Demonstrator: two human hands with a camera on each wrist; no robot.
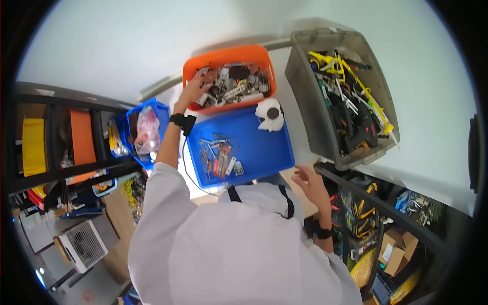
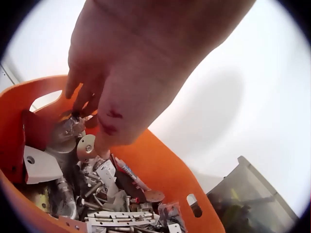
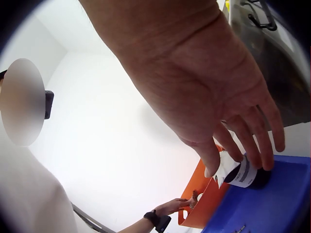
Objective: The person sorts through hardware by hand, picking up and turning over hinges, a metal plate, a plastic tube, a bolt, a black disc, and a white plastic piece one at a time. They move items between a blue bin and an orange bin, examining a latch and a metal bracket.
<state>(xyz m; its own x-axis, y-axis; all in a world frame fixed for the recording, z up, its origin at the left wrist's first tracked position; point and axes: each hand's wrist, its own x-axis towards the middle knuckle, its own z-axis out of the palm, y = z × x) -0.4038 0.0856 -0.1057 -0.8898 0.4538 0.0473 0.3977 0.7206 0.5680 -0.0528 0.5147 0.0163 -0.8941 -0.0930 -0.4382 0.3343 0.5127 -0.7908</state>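
My left hand (image 1: 193,92) reaches into the left end of the orange basket (image 1: 229,108), which holds loose metal hardware. In the left wrist view its fingers (image 2: 87,99) point down at a crumpled clear plastic bag (image 2: 73,127), and the thumb is beside a round metal disc (image 2: 86,147). The bent white bracket (image 2: 43,165) lies nearby. My right hand (image 1: 312,188) hangs with loose, spread fingers by the near right corner of the blue tray (image 1: 254,152), holding nothing. In that tray are small tools and parts (image 1: 222,158) and a white-wrapped item with a dark round end (image 1: 272,114).
A tall grey bin (image 1: 300,96) of tools stands to the right, a yellow-handled tool (image 1: 366,91) across its top. Left of the trays, a small blue bin (image 1: 163,114) holds a pink plastic bag (image 1: 147,129). A cable (image 1: 187,168) runs from my left wrist toward my body.
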